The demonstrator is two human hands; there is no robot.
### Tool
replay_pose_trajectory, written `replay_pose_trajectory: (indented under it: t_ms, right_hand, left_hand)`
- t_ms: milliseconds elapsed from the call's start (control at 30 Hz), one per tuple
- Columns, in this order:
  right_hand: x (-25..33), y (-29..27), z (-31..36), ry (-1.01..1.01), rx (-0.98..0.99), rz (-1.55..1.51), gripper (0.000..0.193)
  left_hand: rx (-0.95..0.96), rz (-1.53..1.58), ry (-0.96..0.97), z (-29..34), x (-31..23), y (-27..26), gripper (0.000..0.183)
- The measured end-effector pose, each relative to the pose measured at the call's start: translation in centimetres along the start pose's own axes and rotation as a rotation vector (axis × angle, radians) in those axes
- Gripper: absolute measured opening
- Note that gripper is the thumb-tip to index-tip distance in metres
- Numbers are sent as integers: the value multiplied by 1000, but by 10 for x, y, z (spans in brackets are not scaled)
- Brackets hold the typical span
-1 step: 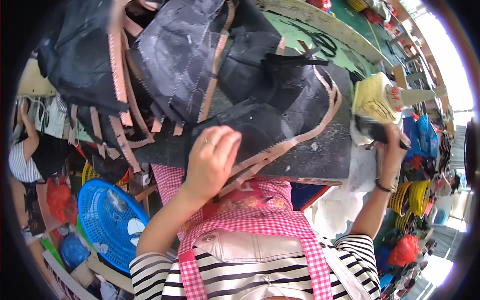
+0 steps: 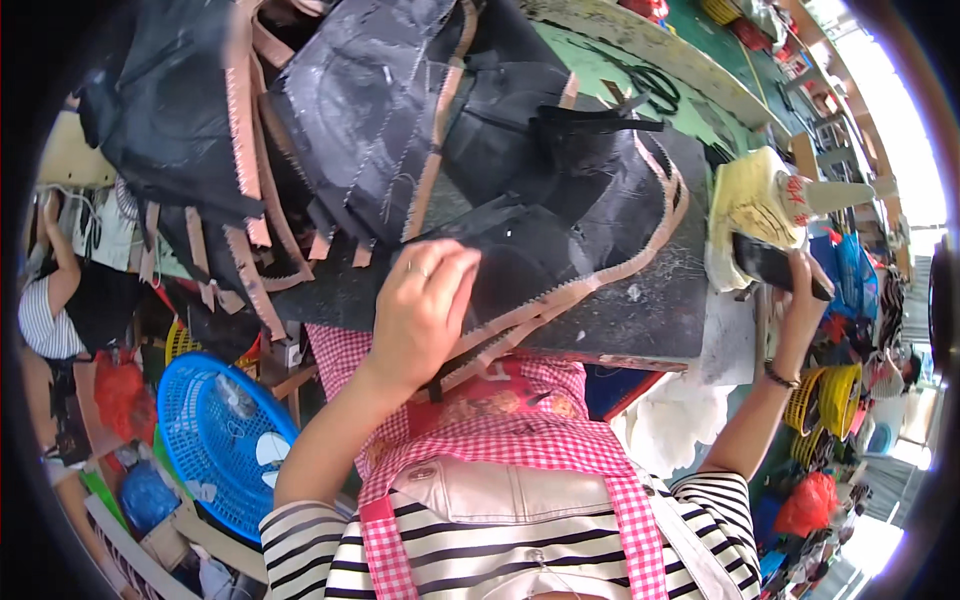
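My left hand [image 2: 425,312], a ring on one finger, is closed at the near edge of a black sheet piece [image 2: 515,285] with pinkish-tan pinked edging. Its fingers are bent and close together on the piece; the fingertips are partly hidden. At the right, my right hand [image 2: 803,295] grips a black, flat, brush-like tool [image 2: 765,262]. That tool is beside a yellowish plastic container [image 2: 742,205], whose side is smeared with dark stains. More black pieces [image 2: 350,110] with the same edging lie heaped at the far left of the worktop.
The dark work board [image 2: 655,315] ends close to my apron. Black-handled scissors [image 2: 655,88] lie on the green surface behind. A blue plastic basket [image 2: 222,440] stands low on my left; another person [image 2: 60,300] is beyond it. Yellow baskets [image 2: 838,395] and bags are at the right.
My right hand has moved slightly right with the black tool, which now shows more plainly against the container. My left hand stays on the black piece; the whole view has shifted a little.
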State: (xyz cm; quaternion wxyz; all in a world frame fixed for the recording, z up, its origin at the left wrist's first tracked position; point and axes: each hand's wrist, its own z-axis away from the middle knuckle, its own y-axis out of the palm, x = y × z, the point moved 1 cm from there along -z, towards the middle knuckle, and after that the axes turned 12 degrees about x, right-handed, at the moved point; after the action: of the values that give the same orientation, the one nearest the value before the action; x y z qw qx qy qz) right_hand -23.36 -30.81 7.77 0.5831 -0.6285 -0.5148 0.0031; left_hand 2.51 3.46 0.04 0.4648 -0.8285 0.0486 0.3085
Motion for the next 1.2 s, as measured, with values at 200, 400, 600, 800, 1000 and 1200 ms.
replay_pose_trajectory:
  t_ms: [200,400,600,800,1000,1200]
  right_hand:
    - [-24,0,-20,264,151,280,36]
    - [46,40,6,-26,-130,191,33]
    - [126,142,48,-530,599,-51,25]
    - [133,140,18,-504,853,-94,18]
    - [22,158,-155,-215,288,185,20]
    - [-47,215,-234,-56,521,636,31]
  left_hand:
    - [75,30,4,-49,18,11,13]
    - [380,-189,61,-75,31,21,9]
    - [496,-323,196,-85,23,25,5]
    - [436,-312,174,-79,31,28,4]
    - [369,-137,-12,-78,33,27,7]
    - [355,-174,-102,-79,27,33,8]
